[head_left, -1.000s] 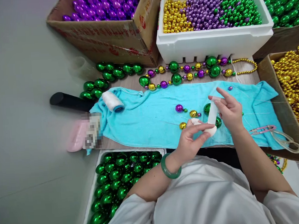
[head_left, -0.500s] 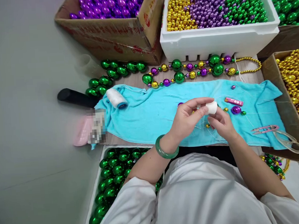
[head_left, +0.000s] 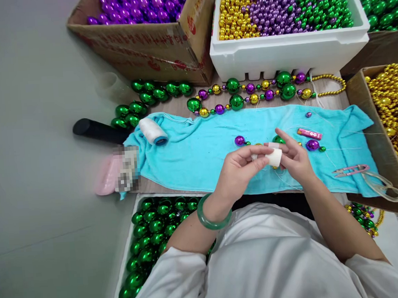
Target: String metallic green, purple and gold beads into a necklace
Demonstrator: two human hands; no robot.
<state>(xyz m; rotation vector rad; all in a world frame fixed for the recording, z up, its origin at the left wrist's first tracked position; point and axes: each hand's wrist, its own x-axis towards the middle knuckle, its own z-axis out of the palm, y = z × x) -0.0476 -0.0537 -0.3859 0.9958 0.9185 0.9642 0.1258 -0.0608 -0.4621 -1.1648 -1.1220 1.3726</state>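
My left hand (head_left: 237, 169), with a green bangle (head_left: 214, 213) at the wrist, pinches a small white roll of tape (head_left: 273, 158) between thumb and fingers. A pale strip lies at the roll's upper side, against the fingers of my right hand (head_left: 297, 160). That hand has its fingers apart, one pointing up and away, beside the roll. Under and around both hands on the turquoise towel (head_left: 193, 158) lie a purple bead (head_left: 240, 140), a partly hidden green bead (head_left: 278, 139), another purple bead (head_left: 312, 145) and thin clear thread.
A pink lighter (head_left: 309, 134), thread snips (head_left: 351, 170) and a thread spool (head_left: 153, 131) lie on the towel. Behind it is a bead necklace (head_left: 236, 102). A white foam box (head_left: 289, 54), cardboard boxes (head_left: 130, 47) and a tray of green beads (head_left: 156, 227) stand around.
Both hands have come slightly nearer to me with the tape roll. My right fingers have spread and one now points up. The purple and green beads behind the hands show more.
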